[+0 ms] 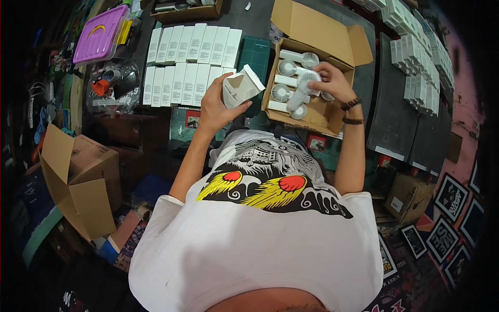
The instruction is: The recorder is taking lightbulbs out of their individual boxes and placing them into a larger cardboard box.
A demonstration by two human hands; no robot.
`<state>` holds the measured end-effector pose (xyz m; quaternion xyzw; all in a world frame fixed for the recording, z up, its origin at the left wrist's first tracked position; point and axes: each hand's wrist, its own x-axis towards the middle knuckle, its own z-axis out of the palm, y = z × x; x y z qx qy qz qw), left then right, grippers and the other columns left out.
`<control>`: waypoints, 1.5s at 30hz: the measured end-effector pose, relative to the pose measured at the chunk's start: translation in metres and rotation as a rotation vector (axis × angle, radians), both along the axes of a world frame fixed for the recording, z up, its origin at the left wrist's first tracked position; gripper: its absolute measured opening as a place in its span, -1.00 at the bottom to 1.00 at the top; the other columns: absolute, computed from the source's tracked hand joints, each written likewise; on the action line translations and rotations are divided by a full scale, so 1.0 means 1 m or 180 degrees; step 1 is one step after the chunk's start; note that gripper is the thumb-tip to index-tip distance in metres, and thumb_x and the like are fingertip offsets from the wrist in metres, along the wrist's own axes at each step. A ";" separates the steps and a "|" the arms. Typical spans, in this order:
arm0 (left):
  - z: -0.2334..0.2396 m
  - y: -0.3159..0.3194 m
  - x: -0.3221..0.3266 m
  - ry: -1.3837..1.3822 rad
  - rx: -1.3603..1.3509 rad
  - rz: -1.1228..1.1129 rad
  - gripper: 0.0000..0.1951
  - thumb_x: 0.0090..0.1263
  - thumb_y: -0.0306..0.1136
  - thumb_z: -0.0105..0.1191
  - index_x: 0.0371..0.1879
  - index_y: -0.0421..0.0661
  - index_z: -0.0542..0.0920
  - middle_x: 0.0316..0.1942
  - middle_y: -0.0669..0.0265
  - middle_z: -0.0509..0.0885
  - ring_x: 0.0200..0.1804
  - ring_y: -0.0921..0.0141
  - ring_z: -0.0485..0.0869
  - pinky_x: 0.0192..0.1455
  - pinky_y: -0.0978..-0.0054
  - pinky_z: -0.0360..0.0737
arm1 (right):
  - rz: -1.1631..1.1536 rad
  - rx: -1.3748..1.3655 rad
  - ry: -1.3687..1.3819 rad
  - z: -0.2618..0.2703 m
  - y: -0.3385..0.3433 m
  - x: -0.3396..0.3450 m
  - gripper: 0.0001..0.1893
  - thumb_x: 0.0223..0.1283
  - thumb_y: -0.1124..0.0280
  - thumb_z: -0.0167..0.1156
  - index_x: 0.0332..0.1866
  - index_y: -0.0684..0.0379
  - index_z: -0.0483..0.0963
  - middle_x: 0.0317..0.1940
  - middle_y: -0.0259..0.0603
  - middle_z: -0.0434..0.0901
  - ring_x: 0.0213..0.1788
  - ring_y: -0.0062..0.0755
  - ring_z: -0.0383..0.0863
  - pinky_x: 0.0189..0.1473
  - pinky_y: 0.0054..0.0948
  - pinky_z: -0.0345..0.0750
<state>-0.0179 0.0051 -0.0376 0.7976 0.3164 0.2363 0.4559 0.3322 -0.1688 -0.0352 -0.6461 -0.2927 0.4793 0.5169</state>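
Note:
My left hand [218, 103] grips a small white cardboard box [238, 90], tilted, its top end open. Over a brown carton [331, 124], my right hand [336, 84] holds a white handheld fan [302, 93] by its round head, slightly blurred. Several more white fans [287, 68] lie in that carton, heads and handles alternating; its lid stands open at the far side. Left of the box in my hand, two rows of narrow white boxes [183, 82] stand close together on the dark table.
A green cutting mat [254, 52] lies between the rows and the carton. Another carton [187, 15] stands at the back. Stacked white boxes [413, 58] are on the right, a purple-lidded container [102, 35] at left. An open cardboard box [91, 171] sits lower left.

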 end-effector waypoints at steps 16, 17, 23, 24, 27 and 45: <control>-0.023 -0.001 -0.001 -0.0301 -0.2379 -0.0387 -0.12 0.28 -0.09 0.62 0.48 -0.26 0.44 0.25 0.09 0.69 0.29 0.27 0.69 0.40 0.31 0.60 | 0.1733 -0.0470 -0.1021 -0.059 0.028 -0.071 -0.49 0.25 0.59 0.41 0.35 0.26 0.63 0.17 -0.17 0.79 0.27 -0.34 0.76 0.27 -0.31 0.72; -0.029 -0.002 0.003 -0.0262 -0.2490 -0.0468 -0.12 0.32 -0.06 0.60 0.50 -0.26 0.43 0.27 0.09 0.68 0.30 0.27 0.68 0.41 0.31 0.59 | 0.1453 -0.0569 -0.0911 -0.058 0.023 -0.077 -0.51 0.31 0.61 0.36 0.36 0.23 0.61 0.24 -0.17 0.75 0.38 -0.33 0.71 0.35 -0.28 0.70; -0.052 -0.008 0.028 0.0111 -0.2474 -0.0646 -0.08 0.36 0.07 0.54 0.50 -0.32 0.41 0.29 0.02 0.69 0.31 0.25 0.69 0.39 0.28 0.61 | 0.0906 -0.0682 -0.1989 -0.041 -0.020 -0.093 -0.59 0.19 0.43 0.48 0.18 0.18 0.71 0.10 -0.07 0.77 0.19 -0.07 0.76 0.26 -0.19 0.69; -0.056 -0.009 0.031 0.0239 -0.2451 -0.0677 -0.07 0.36 0.07 0.54 0.50 -0.32 0.41 0.29 0.01 0.69 0.31 0.25 0.69 0.39 0.29 0.61 | 0.1013 -0.0813 -0.2514 -0.039 -0.028 -0.093 -0.61 0.17 0.38 0.53 0.13 0.17 0.73 0.07 -0.04 0.77 0.14 0.00 0.76 0.21 -0.16 0.69; -0.055 -0.014 0.038 0.0180 -0.2528 -0.0783 -0.07 0.37 0.08 0.52 0.52 -0.32 0.39 0.31 0.00 0.67 0.32 0.25 0.68 0.40 0.29 0.60 | 0.1154 -0.1115 -0.2636 -0.041 -0.038 -0.096 -0.56 0.10 0.37 0.56 0.14 0.15 0.74 0.02 -0.06 0.77 0.12 0.05 0.75 0.19 -0.08 0.69; -0.053 -0.022 0.046 0.0339 -0.2500 -0.0741 -0.14 0.40 0.08 0.49 0.48 -0.25 0.44 0.28 0.03 0.69 0.30 0.26 0.69 0.38 0.27 0.61 | 0.1599 -0.0748 -0.3150 -0.055 -0.041 -0.088 -0.54 0.11 0.42 0.46 0.20 0.06 0.75 -0.04 -0.08 0.75 0.07 0.07 0.77 0.16 -0.01 0.70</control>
